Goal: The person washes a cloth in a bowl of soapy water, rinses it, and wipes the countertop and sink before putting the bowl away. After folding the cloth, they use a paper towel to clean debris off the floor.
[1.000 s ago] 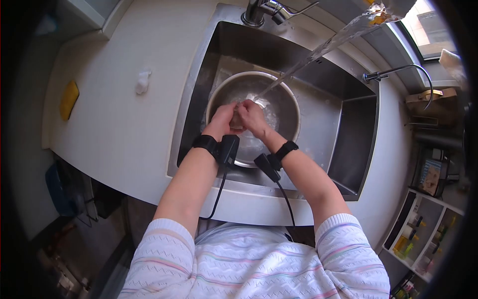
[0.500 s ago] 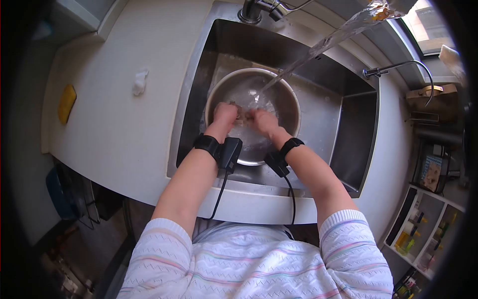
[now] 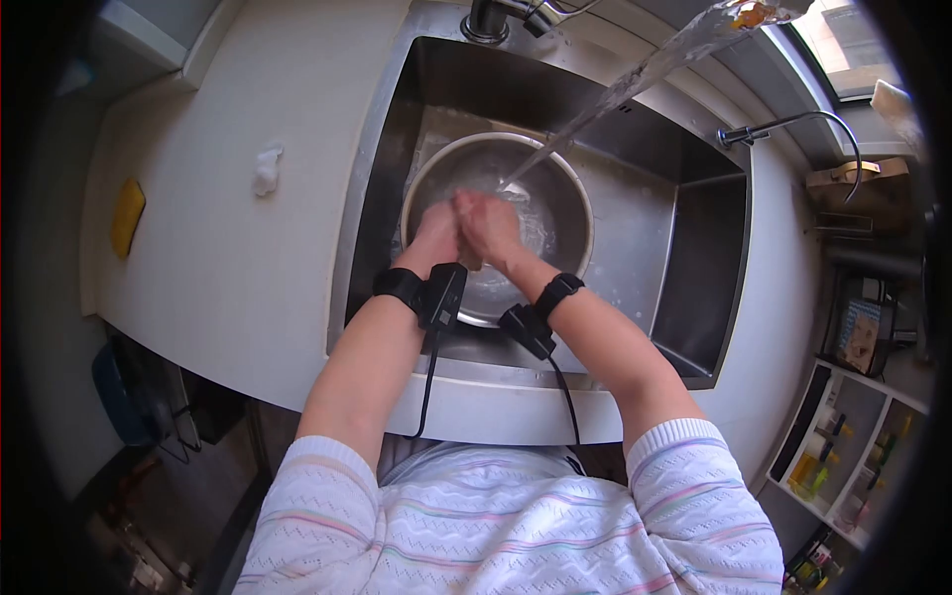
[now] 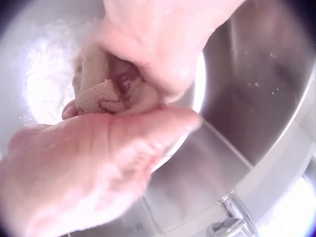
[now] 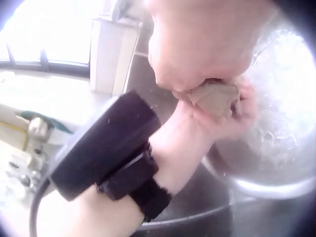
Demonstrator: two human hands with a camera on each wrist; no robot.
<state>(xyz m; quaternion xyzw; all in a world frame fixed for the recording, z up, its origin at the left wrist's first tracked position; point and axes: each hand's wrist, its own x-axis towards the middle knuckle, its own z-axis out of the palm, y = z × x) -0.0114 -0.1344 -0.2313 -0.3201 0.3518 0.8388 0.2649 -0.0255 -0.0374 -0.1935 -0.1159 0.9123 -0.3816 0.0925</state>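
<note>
A brown-beige folded cloth [image 4: 96, 84], wet and crumpled, is bunched between the two hands over a round metal basin [image 3: 585, 213]. My left hand [image 3: 434, 238] grips it from below, thumb along its edge in the left wrist view. From above, my right hand [image 3: 488, 223] presses down on it with curled fingers. In the right wrist view the cloth [image 5: 215, 101] shows between the right hand [image 5: 207, 44] and the left palm. A stream of water [image 3: 555, 144] falls into the basin beside the right hand. The right fingertips are hidden.
The basin stands in a steel sink [image 3: 635, 268]. A faucet [image 3: 486, 20] is at the back, a thin curved tap [image 3: 853, 149] at the right. On the left counter [image 3: 228, 258] lie a white crumpled piece [image 3: 267, 171] and a yellow sponge [image 3: 127, 218].
The hands were apart over the basin half a second ago and have come together again around the cloth. The view has shifted slightly.
</note>
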